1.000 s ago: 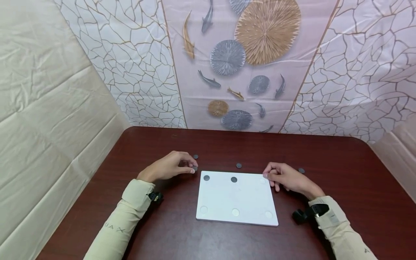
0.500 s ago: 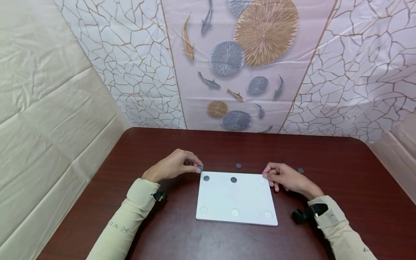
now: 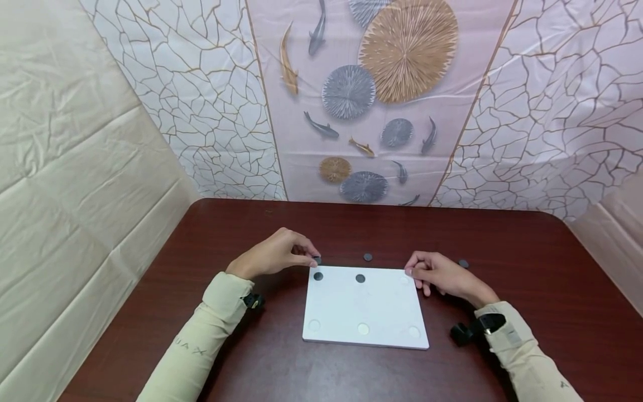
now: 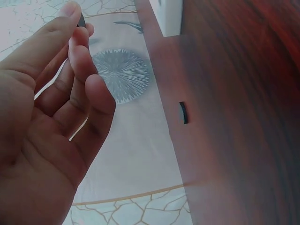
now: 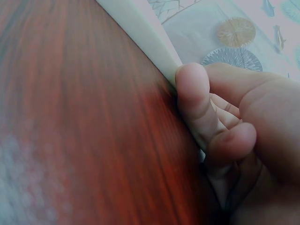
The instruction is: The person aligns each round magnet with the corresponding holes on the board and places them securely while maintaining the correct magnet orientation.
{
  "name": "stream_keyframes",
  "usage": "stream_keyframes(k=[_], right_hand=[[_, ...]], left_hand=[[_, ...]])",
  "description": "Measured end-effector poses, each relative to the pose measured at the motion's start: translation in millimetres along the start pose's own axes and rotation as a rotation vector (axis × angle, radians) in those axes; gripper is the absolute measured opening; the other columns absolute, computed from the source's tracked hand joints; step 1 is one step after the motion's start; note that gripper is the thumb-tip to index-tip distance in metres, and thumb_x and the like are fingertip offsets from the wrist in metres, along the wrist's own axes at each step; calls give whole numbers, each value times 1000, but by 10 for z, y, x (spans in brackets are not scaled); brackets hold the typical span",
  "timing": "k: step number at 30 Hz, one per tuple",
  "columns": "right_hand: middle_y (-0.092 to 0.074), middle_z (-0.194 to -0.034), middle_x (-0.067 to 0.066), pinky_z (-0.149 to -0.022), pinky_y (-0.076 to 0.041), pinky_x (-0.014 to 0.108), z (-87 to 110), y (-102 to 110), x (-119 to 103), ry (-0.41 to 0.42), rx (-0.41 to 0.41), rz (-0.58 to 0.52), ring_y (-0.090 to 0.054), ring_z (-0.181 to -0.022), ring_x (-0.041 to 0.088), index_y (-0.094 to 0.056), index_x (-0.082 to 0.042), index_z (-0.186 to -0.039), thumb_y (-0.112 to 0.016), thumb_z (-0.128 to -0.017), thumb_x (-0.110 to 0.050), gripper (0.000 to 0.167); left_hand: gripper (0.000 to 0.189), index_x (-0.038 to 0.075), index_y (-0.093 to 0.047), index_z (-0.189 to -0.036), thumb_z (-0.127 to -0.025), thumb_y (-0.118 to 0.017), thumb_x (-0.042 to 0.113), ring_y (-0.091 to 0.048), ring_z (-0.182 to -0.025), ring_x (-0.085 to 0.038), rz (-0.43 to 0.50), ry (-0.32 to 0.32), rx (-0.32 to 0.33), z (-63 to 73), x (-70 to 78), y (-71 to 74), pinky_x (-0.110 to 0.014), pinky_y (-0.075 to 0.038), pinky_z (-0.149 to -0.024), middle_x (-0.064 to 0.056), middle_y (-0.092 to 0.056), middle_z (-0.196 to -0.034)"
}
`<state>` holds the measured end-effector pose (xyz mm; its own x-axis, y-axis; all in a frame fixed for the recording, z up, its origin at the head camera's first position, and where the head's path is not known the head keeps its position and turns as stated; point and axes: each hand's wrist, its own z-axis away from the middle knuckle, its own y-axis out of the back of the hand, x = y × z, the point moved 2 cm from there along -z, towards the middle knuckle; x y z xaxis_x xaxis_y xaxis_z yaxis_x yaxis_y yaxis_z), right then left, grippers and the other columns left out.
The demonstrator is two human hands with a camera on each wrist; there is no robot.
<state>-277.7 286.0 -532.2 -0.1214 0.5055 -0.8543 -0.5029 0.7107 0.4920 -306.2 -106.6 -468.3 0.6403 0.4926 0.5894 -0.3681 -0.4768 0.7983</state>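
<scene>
A white board (image 3: pixel 341 304) with round recesses lies on the table; dark discs sit in its far-left recess (image 3: pixel 318 276) and far-middle recess (image 3: pixel 360 278). Just beyond the far-left corner, my left hand (image 3: pixel 276 252) pinches another dark disc (image 3: pixel 317 260) between thumb and fingertips. In the left wrist view this disc (image 4: pixel 82 20) shows edge-on, mostly covered by the fingers. My right hand (image 3: pixel 442 274) grips the board's far-right corner, thumb on top and fingers curled at the side. The board's edge (image 5: pixel 145 40) meets the fingers in the right wrist view.
Loose dark discs lie on the table beyond the board, one near its middle (image 3: pixel 368 257) and one behind the right hand (image 3: pixel 463 263). The left wrist view shows a loose disc (image 4: pixel 183 112) on the dark red table (image 3: pixel 301 377). A patterned cloth (image 3: pixel 321 156) hangs behind.
My left hand has moved right with the pinched disc, up to the board's far-left corner. A loose disc behind that hand is now hidden. The right hand keeps its place.
</scene>
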Motion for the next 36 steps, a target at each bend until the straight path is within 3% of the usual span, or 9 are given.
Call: stream_keyframes(k=[13, 25, 36], right_hand=[[-64, -76, 6, -40, -36, 22, -2, 4, -38, 8, -3, -2, -61, -55, 12, -61, 1, -114, -58, -110, -19, 20], [-65, -76, 6, -40, -37, 23, -5, 4, -64, 13, -10, 7, -61, -55, 13, -61, 1, -114, -58, -110, -19, 21], [-65, -77, 8, -40, -37, 23, 9, 9, -24, -6, -7, 10, -62, -55, 14, -62, 0, -113, -59, -110, -19, 20]], left_hand=[[9, 21, -84, -101, -92, -84, 23, -67, -78, -4, 42, 49, -6, -88, 138, 42, -26, -56, -74, 15, -77, -91], [10, 17, -83, -105, -95, -81, 20, -68, -80, -2, 12, 31, -18, -200, 238, -15, -25, -56, -75, 12, -78, -95], [15, 15, -81, -113, -98, -77, 17, -69, -96, -3, -1, 17, -32, -324, 363, -99, -25, -56, -83, 6, -78, -109]])
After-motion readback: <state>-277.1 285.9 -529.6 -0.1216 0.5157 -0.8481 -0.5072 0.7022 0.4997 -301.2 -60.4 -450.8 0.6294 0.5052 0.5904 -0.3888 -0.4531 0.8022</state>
